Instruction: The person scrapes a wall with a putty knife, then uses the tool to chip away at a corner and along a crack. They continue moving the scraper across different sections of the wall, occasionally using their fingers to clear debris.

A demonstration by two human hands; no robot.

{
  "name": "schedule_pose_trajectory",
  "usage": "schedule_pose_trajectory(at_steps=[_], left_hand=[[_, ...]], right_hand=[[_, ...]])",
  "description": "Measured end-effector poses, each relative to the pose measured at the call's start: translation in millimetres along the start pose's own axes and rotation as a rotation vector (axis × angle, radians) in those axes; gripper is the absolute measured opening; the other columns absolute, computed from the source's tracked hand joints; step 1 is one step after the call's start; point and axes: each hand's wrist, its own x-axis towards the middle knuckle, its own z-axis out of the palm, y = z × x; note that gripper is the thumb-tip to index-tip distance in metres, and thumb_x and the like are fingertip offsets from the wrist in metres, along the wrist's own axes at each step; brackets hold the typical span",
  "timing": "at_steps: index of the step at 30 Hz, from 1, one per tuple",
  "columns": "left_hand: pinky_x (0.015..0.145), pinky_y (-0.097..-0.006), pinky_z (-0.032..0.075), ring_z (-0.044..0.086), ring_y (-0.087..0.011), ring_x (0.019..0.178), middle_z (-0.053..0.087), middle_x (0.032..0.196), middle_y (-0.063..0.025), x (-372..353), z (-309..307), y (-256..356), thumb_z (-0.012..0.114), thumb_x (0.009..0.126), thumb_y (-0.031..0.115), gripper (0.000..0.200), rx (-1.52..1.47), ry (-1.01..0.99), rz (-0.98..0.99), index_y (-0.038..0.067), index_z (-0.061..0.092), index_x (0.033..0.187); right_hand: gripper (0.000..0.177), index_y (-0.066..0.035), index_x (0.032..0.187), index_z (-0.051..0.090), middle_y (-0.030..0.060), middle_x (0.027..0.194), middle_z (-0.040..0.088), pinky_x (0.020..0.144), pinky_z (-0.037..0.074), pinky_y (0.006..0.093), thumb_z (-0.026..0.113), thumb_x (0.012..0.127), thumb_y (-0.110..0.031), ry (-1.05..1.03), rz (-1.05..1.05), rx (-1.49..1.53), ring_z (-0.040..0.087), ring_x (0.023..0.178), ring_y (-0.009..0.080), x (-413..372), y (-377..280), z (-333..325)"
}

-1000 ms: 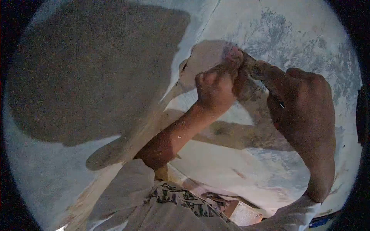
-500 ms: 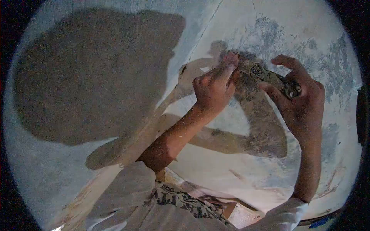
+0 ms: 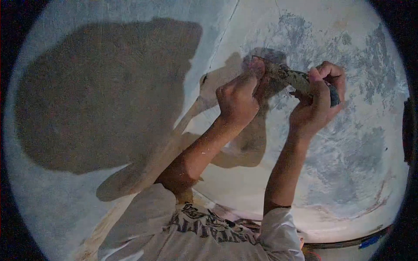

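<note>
Right hand (image 3: 315, 104) is fisted round the handle of a plaster-crusted metal scraper (image 3: 287, 77). Left hand (image 3: 237, 99), fingers curled, pinches the blade end against the mottled white-grey plastered wall (image 3: 357, 143), apparently for firm, even pressure.

Scraper (image 3: 288, 77) against wall (image 3: 357, 143), beside corner (image 3: 224, 37)

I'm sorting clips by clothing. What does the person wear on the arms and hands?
Both hands are bare: the left hand and the right hand show no gloves or watch. The forearms are bare too, with pale specks on the left forearm. The left sleeve and right sleeve are short, loose and off-white, part of a shirt with dark printed lettering.
</note>
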Motion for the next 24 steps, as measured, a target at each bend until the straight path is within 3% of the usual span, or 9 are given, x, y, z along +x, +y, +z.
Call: schedule_pose_trajectory(at_steps=[2, 6, 8, 9, 15, 18, 20, 21, 24], left_hand=[[0.063, -0.0382, 0.055, 0.07, -0.031, 0.076, 0.071, 0.093, -0.0174, 6, -10, 0, 0.074, 0.077, 0.011, 0.033, 0.056, -0.071, 0.025, 0.002, 0.068, 0.109], [0.072, -0.0405, 0.055, 0.07, -0.0343, 0.085, 0.07, 0.098, -0.0179, 19, -27, 17, 0.073, 0.076, 0.01, 0.033, 0.069, -0.129, -0.054, 0.003, 0.067, 0.108], [0.078, -0.0415, 0.054, 0.068, -0.0358, 0.092, 0.07, 0.101, -0.0173, 22, -26, 16, 0.073, 0.075, 0.009, 0.038, 0.072, -0.091, 0.09, 0.003, 0.065, 0.111], [0.081, -0.042, 0.053, 0.067, -0.0366, 0.095, 0.07, 0.102, -0.017, 23, -24, 17, 0.073, 0.075, 0.009, 0.04, 0.07, -0.07, 0.161, 0.003, 0.064, 0.113], [0.092, -0.0431, 0.047, 0.063, -0.0376, 0.099, 0.066, 0.108, -0.0156, 28, -26, 33, 0.073, 0.073, 0.009, 0.04, -0.19, -0.116, 0.075, 0.002, 0.061, 0.11], [0.092, -0.0437, 0.046, 0.063, -0.0357, 0.097, 0.065, 0.108, -0.0151, 35, -32, 45, 0.074, 0.071, 0.013, 0.04, -0.145, -0.212, 0.165, 0.003, 0.061, 0.107], [0.088, -0.0446, 0.048, 0.064, -0.0355, 0.094, 0.066, 0.102, -0.0158, 38, -28, 51, 0.075, 0.069, 0.016, 0.04, -0.339, -0.431, 0.104, 0.002, 0.061, 0.105], [0.087, -0.0451, 0.048, 0.065, -0.0354, 0.093, 0.066, 0.1, -0.0161, 39, -30, 57, 0.075, 0.069, 0.017, 0.04, -0.427, -0.541, 0.069, 0.002, 0.062, 0.104], [0.08, -0.0465, 0.051, 0.066, -0.0363, 0.087, 0.067, 0.092, -0.0177, 49, -32, 69, 0.074, 0.067, 0.018, 0.038, -0.478, -0.742, -0.099, 0.002, 0.063, 0.099]], right_hand=[[0.018, -0.007, 0.082, 0.054, -0.0018, 0.078, 0.05, 0.059, 0.039, 0.0214, 0.072, 0.076, -0.007, 0.053, -0.022, 0.074, 0.045, 0.066, 0.0076, -2, 6, 4], [0.019, -0.005, 0.083, 0.054, -0.0007, 0.078, 0.048, 0.063, 0.039, 0.0214, 0.07, 0.075, -0.01, -0.107, -0.052, -0.009, 0.045, 0.069, 0.0087, -1, 7, 3], [0.018, -0.002, 0.084, 0.054, 0.0021, 0.081, 0.048, 0.067, 0.038, 0.0214, 0.065, 0.074, -0.011, -0.173, -0.025, -0.036, 0.044, 0.073, 0.0102, 1, 8, 0], [0.018, -0.002, 0.084, 0.054, 0.003, 0.082, 0.049, 0.068, 0.038, 0.0216, 0.065, 0.074, -0.012, -0.163, -0.05, -0.057, 0.045, 0.073, 0.0107, -1, 8, -1], [0.02, 0.0, 0.085, 0.053, 0.0072, 0.085, 0.052, 0.071, 0.041, 0.0248, 0.061, 0.078, -0.017, -0.065, -0.136, -0.132, 0.047, 0.075, 0.0144, -8, -12, -3], [0.02, -0.001, 0.081, 0.054, 0.0069, 0.081, 0.051, 0.067, 0.042, 0.0264, 0.061, 0.08, -0.021, 0.001, -0.136, -0.034, 0.047, 0.072, 0.0152, 1, -11, -19], [0.019, -0.002, 0.078, 0.057, 0.0072, 0.078, 0.054, 0.063, 0.042, 0.0274, 0.065, 0.078, -0.019, -0.099, -0.086, 0.147, 0.05, 0.07, 0.0155, 9, -10, -37], [0.03, -0.005, 0.079, 0.047, 0.004, 0.078, 0.04, 0.061, 0.037, 0.0254, 0.053, 0.085, -0.033, -0.229, -0.056, 0.202, 0.04, 0.071, 0.0134, 7, -10, -39], [0.03, -0.004, 0.081, 0.048, 0.0038, 0.079, 0.04, 0.059, 0.036, 0.0257, 0.052, 0.087, -0.033, -0.198, -0.03, 0.063, 0.04, 0.071, 0.0134, 6, -12, -38]])
